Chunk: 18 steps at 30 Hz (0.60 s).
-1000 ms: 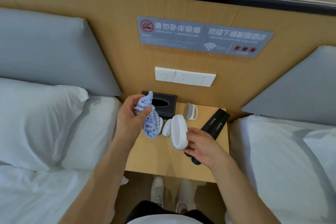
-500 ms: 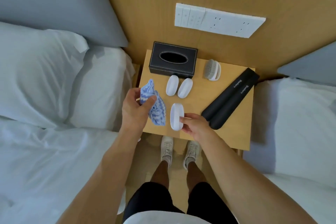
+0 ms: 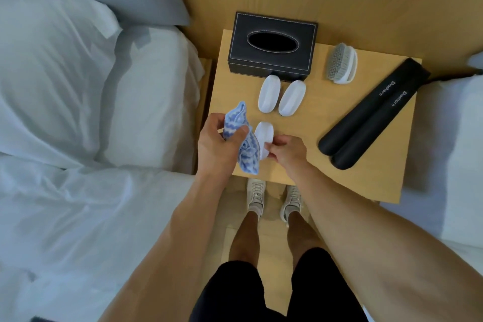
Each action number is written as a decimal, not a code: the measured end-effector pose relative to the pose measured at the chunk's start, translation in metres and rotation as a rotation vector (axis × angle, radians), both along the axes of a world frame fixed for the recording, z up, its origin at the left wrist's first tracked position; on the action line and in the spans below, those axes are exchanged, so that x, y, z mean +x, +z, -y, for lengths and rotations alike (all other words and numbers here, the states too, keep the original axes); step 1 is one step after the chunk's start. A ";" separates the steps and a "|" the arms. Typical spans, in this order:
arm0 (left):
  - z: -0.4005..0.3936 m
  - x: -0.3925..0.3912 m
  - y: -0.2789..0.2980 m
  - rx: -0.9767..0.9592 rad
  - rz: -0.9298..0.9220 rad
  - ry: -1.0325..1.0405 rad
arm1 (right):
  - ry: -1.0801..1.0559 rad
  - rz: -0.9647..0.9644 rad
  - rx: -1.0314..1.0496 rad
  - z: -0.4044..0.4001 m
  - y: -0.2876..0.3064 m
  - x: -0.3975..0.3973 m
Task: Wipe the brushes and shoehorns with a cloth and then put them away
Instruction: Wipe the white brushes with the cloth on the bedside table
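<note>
My left hand grips a blue-and-white patterned cloth over the front left of the wooden nightstand. My right hand pinches a white oval brush, which touches the cloth. Two more white oval brushes lie side by side behind it. A white brush with grey bristles rests on its side further back. Two black shoehorn cases marked "Shoehorn" lie diagonally on the right.
A black tissue box stands at the back of the nightstand against the wooden wall panel. White-sheeted beds flank it on the left and right. My feet in pale sneakers stand below the front edge.
The view has tilted down and drawn closer to the nightstand. The brush in my right hand has come left against the cloth in my left hand.
</note>
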<state>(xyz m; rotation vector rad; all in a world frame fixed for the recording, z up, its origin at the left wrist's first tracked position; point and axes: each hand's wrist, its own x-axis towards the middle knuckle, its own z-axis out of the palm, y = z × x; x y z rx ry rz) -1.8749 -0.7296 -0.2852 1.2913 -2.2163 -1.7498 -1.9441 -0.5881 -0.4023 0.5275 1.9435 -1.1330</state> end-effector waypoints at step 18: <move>-0.010 -0.012 -0.006 -0.008 0.043 -0.022 | 0.020 -0.430 0.496 -0.048 0.016 -0.078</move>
